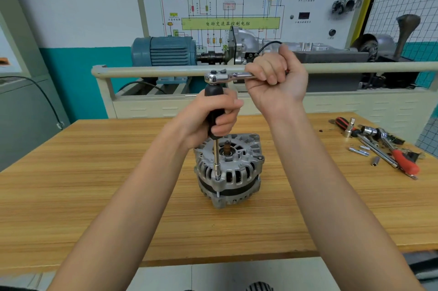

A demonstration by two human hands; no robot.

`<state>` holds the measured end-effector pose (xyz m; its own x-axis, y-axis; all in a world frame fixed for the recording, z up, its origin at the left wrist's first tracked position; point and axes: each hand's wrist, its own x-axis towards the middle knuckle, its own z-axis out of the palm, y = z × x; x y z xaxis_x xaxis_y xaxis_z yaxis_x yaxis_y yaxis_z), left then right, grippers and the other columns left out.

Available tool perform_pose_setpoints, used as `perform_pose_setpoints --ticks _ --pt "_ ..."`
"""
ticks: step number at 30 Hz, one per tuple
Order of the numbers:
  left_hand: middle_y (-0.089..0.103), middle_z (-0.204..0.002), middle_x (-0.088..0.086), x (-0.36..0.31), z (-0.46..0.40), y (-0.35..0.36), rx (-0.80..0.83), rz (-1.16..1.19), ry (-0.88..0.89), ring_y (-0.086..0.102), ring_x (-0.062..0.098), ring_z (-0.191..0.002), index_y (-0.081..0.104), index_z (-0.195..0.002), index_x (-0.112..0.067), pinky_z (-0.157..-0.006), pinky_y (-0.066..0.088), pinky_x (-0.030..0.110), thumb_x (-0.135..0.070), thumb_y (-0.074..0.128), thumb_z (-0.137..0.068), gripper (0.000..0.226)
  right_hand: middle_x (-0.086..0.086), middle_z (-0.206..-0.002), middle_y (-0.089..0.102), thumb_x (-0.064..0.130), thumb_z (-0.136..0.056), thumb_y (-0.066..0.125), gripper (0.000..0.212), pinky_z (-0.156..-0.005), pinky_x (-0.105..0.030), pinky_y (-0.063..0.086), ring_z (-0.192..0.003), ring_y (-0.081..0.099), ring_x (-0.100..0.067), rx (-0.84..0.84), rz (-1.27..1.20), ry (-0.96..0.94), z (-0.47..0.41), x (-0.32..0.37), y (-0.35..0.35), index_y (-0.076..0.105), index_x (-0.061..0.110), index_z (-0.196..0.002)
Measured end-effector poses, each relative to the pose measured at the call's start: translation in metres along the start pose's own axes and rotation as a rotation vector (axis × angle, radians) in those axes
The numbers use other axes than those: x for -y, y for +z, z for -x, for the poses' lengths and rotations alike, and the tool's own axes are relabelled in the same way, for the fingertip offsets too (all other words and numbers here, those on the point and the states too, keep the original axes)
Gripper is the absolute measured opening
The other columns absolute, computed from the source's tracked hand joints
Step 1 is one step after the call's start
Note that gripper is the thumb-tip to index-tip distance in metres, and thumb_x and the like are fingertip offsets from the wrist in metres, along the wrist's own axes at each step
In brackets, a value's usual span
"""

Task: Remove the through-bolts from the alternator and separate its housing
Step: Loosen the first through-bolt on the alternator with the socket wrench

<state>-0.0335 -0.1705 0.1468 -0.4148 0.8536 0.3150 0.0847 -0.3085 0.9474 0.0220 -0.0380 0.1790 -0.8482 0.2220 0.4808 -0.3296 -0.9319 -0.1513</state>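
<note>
Alternator (228,169) upright on bench (94,196); socket driver (216,110) on bolt.

The alternator (228,169) stands mid-table (94,196), with bare wood open to its left, right and front. Above it the driver (214,112) and ratchet (227,76), gripped by the left hand (213,115) and right hand (276,79), block access from the top. Loose tools (384,146) crowd the far right. A rail (154,70) closes off the back.
</note>
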Motion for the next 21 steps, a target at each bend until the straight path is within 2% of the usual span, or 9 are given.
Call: perform_pose_setpoints --ticks 3,6,10,13,16,18,21 --pt "0.027 -0.034 -0.007 0.002 -0.003 0.005 -0.063 -0.012 -0.032 0.020 0.005 -0.027 0.037 -0.042 -0.020 -0.034 0.016 0.013 -0.012 0.057 -0.079 0.043 0.005 -0.033 0.024 0.019 -0.098 0.035 0.056 -0.037 -0.020 0.023 -0.027 0.023 -0.011 -0.039 -0.064 -0.037 -0.002 -0.001 -0.003 0.032 0.015 -0.042" --pt "0.024 -0.035 -0.008 0.004 -0.005 0.008 -0.253 -0.024 0.001 0.017 0.006 -0.028 0.033 -0.042 -0.022 -0.035 0.015 0.013 -0.007 0.051 -0.088 0.051 0.005 -0.035 0.024 0.016 -0.098 0.036 0.055 -0.039 -0.020 0.023 -0.031 0.022 -0.010 -0.025 0.079 -0.188 0.008 -0.008 0.001 0.035 0.016 -0.043" --pt "0.023 -0.038 -0.007 0.009 -0.010 0.019 -0.596 -0.093 0.050 0.015 0.010 -0.031 0.028 -0.053 -0.019 -0.037 0.016 0.015 -0.001 0.051 -0.088 0.046 0.004 -0.037 0.027 0.010 -0.098 0.035 0.042 -0.044 -0.025 0.024 -0.035 0.023 -0.011 0.165 0.418 -0.489 0.027 -0.030 0.010 0.034 0.016 -0.056" --pt "0.024 -0.038 -0.007 0.010 -0.013 0.024 -0.727 -0.117 0.073 0.017 0.010 -0.032 0.029 -0.055 -0.018 -0.038 0.017 0.015 0.000 0.053 -0.085 0.042 0.004 -0.038 0.031 0.007 -0.091 0.036 0.030 -0.047 -0.027 0.023 -0.035 0.025 -0.011 0.279 0.580 -0.652 0.034 -0.042 0.015 0.036 0.017 -0.063" --pt "0.027 -0.041 -0.005 0.011 -0.009 0.021 -0.667 -0.157 0.079 0.020 0.011 -0.034 0.033 -0.056 -0.018 -0.038 0.020 0.017 0.001 0.056 -0.084 0.041 0.005 -0.037 0.030 0.008 -0.094 0.036 0.040 -0.045 -0.026 0.023 -0.034 0.025 -0.010 0.274 0.515 -0.536 0.029 -0.033 0.014 0.037 0.017 -0.055" --pt "0.030 -0.042 -0.004 0.008 -0.004 0.016 -0.546 -0.175 0.078 0.024 0.013 -0.036 0.037 -0.054 -0.017 -0.040 0.024 0.018 0.002 0.059 -0.083 0.041 0.005 -0.036 0.028 0.013 -0.099 0.033 0.054 -0.042 -0.024 0.026 -0.034 0.024 -0.009 0.184 0.391 -0.352 0.019 -0.019 0.010 0.037 0.014 -0.046" --pt "0.034 -0.040 -0.003 0.003 -0.001 0.011 -0.383 -0.123 0.087 0.029 0.014 -0.035 0.046 -0.045 -0.020 -0.041 0.028 0.019 -0.003 0.063 -0.080 0.043 0.004 -0.033 0.025 0.018 -0.099 0.033 0.059 -0.040 -0.021 0.025 -0.030 0.023 -0.011 0.021 0.130 -0.086 0.002 -0.002 0.002 0.035 0.015 -0.041"
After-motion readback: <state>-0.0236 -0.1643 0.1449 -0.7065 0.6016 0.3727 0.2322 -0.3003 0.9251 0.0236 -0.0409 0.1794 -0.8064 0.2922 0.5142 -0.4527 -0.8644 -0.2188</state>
